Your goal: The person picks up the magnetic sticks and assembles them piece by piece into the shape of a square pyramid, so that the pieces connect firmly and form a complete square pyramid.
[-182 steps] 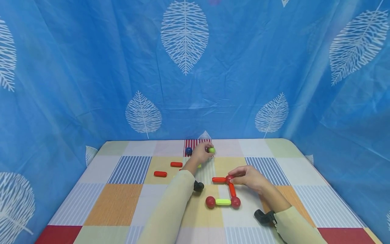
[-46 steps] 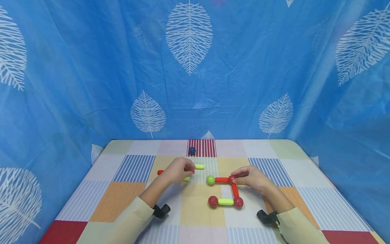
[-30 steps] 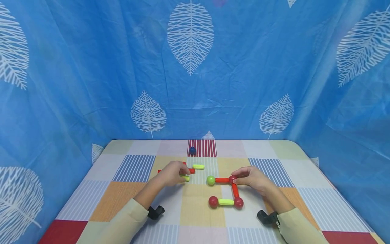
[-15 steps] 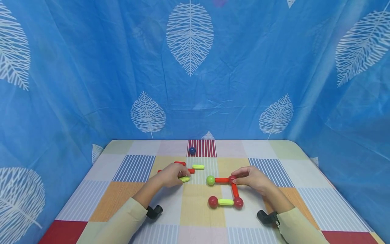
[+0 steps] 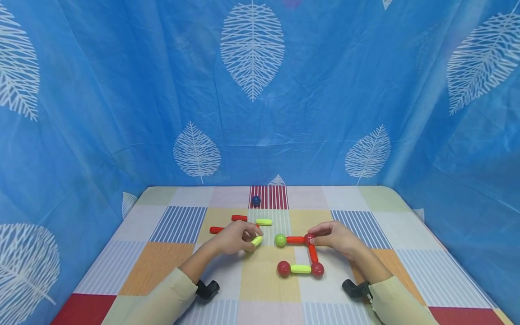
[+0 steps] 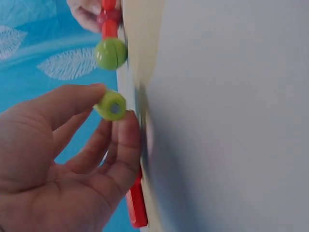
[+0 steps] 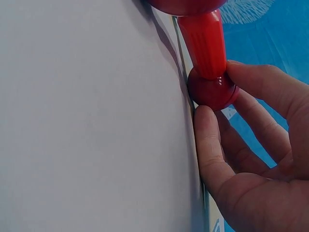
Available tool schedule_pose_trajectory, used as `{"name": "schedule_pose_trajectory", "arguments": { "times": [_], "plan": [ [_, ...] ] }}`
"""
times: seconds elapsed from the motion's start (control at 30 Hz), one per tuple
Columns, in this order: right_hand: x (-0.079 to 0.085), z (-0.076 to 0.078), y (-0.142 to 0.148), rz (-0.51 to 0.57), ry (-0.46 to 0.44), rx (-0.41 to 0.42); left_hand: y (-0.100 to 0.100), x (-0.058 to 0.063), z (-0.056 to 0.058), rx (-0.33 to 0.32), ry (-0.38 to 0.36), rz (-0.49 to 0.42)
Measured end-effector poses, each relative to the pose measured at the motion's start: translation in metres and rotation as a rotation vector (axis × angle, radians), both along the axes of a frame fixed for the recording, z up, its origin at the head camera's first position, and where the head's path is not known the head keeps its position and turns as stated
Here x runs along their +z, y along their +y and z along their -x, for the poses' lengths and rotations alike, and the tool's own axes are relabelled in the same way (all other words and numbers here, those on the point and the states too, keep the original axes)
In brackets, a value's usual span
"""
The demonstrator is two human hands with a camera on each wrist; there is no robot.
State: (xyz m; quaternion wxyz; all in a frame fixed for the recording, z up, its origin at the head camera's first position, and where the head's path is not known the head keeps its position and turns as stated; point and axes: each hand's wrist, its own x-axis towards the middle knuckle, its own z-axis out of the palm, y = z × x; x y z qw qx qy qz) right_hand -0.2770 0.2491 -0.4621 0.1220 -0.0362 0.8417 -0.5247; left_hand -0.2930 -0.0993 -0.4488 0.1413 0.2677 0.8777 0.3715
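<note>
My left hand (image 5: 234,237) pinches a yellow-green magnetic rod (image 6: 111,106) between thumb and fingertips; a grey metal disc shows in its end in the left wrist view. My right hand (image 5: 338,238) grips a red ball (image 7: 212,91) at the far right corner of a joined shape on the table. From that ball one red rod (image 5: 295,239) runs left to a green ball (image 5: 280,240). Another red rod (image 7: 205,43) runs toward me to a nearer red ball (image 5: 317,269). There a yellow-green rod (image 5: 300,269) leads left to one more red ball (image 5: 284,269).
Loose red rods lie around the left hand, one (image 5: 239,218) behind it and one (image 5: 216,229) to its left. A loose yellow-green rod (image 5: 264,222) and a dark blue ball (image 5: 256,201) are farther back. Blue leaf-print curtain (image 5: 308,113) surrounds the checked table (image 5: 154,271).
The green ball went from the back of the table onto the red rod's left end. My left hand then took up a yellow-green rod and moved slightly right. My right hand stays on its ball.
</note>
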Motion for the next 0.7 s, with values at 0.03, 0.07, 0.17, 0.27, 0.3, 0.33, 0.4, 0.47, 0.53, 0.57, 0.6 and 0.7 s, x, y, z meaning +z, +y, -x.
{"name": "schedule_pose_trajectory", "arguments": {
  "times": [0.03, 0.07, 0.17, 0.27, 0.3, 0.33, 0.4, 0.47, 0.53, 0.57, 0.6, 0.7],
  "plan": [
    [0.0, 0.0, 0.0, 0.0, 0.0, 0.0, 0.001, -0.002, -0.001, 0.017, -0.027, -0.03],
    [0.0, 0.0, 0.0, 0.001, 0.0, 0.0, 0.003, -0.003, -0.001, 0.032, -0.05, -0.06],
    [-0.001, 0.001, 0.0, 0.005, -0.004, -0.002, 0.007, -0.005, -0.005, 0.085, -0.132, -0.148],
    [-0.001, 0.002, 0.001, 0.002, -0.009, 0.002, 0.012, -0.006, -0.009, 0.121, -0.192, -0.204],
    [-0.001, 0.002, 0.002, 0.002, -0.012, 0.002, 0.014, -0.006, -0.011, 0.129, -0.211, -0.219],
    [-0.001, 0.002, 0.002, 0.003, -0.015, 0.002, 0.017, -0.006, -0.013, 0.134, -0.227, -0.232],
    [-0.001, 0.002, 0.002, 0.001, -0.018, 0.003, 0.022, -0.007, -0.016, 0.145, -0.25, -0.255],
    [-0.001, 0.002, 0.002, 0.002, -0.023, -0.002, 0.027, -0.007, -0.019, 0.15, -0.288, -0.3],
    [-0.001, 0.002, 0.002, -0.002, -0.018, 0.006, 0.032, -0.007, -0.021, 0.161, -0.332, -0.345],
    [-0.001, 0.002, 0.002, -0.003, -0.018, 0.008, 0.034, -0.007, -0.023, 0.167, -0.349, -0.364],
    [-0.001, 0.002, 0.002, -0.003, -0.019, 0.008, 0.037, -0.008, -0.024, 0.176, -0.366, -0.38],
    [0.0, 0.001, 0.002, -0.001, -0.02, 0.013, 0.043, -0.009, -0.026, 0.204, -0.387, -0.402]
  ]
}}
